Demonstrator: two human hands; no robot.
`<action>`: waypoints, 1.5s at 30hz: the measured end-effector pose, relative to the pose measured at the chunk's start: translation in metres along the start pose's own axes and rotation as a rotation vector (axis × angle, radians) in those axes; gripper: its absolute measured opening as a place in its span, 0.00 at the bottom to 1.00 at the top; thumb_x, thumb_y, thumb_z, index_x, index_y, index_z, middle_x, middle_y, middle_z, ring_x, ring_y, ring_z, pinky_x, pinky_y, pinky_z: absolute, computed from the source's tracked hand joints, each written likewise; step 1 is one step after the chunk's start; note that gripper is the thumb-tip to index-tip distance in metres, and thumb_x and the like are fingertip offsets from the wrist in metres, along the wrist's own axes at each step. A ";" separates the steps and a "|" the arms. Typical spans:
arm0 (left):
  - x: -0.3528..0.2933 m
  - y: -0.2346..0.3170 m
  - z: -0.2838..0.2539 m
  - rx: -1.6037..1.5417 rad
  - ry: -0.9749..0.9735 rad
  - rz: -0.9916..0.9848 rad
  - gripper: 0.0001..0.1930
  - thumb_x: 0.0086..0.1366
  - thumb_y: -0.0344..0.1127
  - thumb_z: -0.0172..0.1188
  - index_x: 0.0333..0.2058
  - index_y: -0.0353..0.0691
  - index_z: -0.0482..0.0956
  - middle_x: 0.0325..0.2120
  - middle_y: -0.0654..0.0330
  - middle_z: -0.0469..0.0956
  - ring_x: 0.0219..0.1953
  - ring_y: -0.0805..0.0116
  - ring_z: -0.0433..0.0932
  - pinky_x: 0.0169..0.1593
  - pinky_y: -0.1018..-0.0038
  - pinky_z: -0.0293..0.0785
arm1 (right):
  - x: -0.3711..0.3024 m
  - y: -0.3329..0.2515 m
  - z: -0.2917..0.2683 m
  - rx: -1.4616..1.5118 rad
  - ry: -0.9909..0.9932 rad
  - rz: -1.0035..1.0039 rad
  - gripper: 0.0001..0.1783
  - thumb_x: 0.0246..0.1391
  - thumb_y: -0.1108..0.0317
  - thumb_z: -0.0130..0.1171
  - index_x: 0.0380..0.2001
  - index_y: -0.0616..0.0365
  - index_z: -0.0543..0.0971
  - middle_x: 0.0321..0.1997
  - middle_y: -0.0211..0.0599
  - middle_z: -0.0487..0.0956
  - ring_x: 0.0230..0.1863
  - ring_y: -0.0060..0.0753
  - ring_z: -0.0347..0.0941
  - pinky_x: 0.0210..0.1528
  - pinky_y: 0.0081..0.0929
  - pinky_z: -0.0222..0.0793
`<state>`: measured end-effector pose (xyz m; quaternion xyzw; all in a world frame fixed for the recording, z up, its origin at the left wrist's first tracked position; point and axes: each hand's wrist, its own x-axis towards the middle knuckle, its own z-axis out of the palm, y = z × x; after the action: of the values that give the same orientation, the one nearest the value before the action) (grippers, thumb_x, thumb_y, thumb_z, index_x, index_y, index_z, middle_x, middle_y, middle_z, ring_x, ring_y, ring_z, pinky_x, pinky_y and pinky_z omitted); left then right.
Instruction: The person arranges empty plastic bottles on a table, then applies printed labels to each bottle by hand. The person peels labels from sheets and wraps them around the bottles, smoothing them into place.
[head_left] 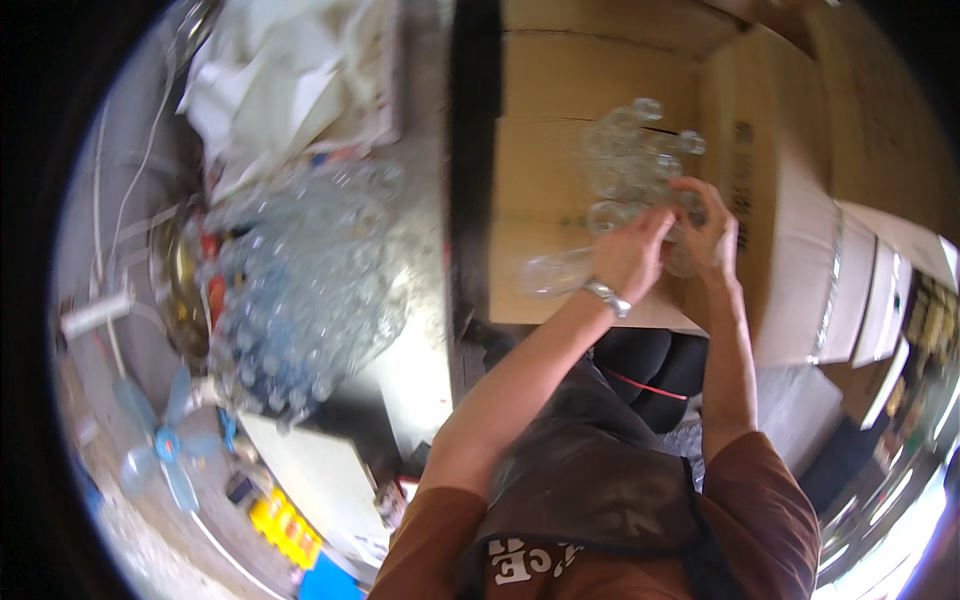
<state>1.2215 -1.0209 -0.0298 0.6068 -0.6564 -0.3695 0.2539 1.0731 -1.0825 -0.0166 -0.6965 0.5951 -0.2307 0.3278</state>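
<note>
A cluster of clear glass pieces [630, 150] with round ends sits on a brown cardboard box [540, 210] in front of me; blur hides their exact kind. My left hand [632, 252], a metal-band watch at its wrist, reaches to the near side of this cluster with its fingers bent together. What those fingers hold is hidden. Close beside it, my right hand [710, 232] curls its thumb and fingers around a clear glass piece [690, 207]. One more glass piece [556, 274] lies apart on the cardboard, left of my left wrist.
To the left, a large heap of similar clear glass pieces [310, 270] covers a bench, with crumpled white sheeting [285, 85] behind it. Tall cardboard cartons [790, 190] stand at the right. A blue-bladed fan [165, 445] and yellow bins [285, 525] are at lower left.
</note>
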 end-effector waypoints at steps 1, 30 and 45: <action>-0.004 -0.007 0.011 -0.040 0.137 0.067 0.28 0.53 0.32 0.68 0.54 0.45 0.72 0.48 0.55 0.80 0.40 0.55 0.82 0.38 0.63 0.80 | -0.002 -0.003 0.002 -0.059 0.022 -0.002 0.17 0.53 0.74 0.63 0.49 0.55 0.80 0.51 0.37 0.82 0.52 0.35 0.79 0.53 0.29 0.72; -0.409 -0.158 -0.186 0.026 1.303 -0.702 0.15 0.59 0.29 0.67 0.45 0.42 0.81 0.32 0.58 0.84 0.29 0.69 0.81 0.36 0.74 0.76 | -0.095 -0.288 0.278 0.038 -0.602 -0.616 0.14 0.52 0.73 0.67 0.43 0.55 0.77 0.26 0.35 0.78 0.22 0.23 0.69 0.26 0.24 0.67; -0.426 -0.158 -0.186 -0.058 1.572 -0.560 0.20 0.57 0.21 0.66 0.50 0.34 0.77 0.48 0.47 0.75 0.28 0.70 0.76 0.37 0.76 0.74 | -0.156 -0.301 0.277 0.406 -0.378 -0.676 0.03 0.54 0.78 0.62 0.29 0.63 0.77 0.25 0.38 0.76 0.26 0.31 0.74 0.32 0.25 0.71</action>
<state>1.5211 -0.6328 0.0050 0.8218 -0.1030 0.0953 0.5522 1.4456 -0.8559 0.0262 -0.8036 0.2055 -0.3059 0.4674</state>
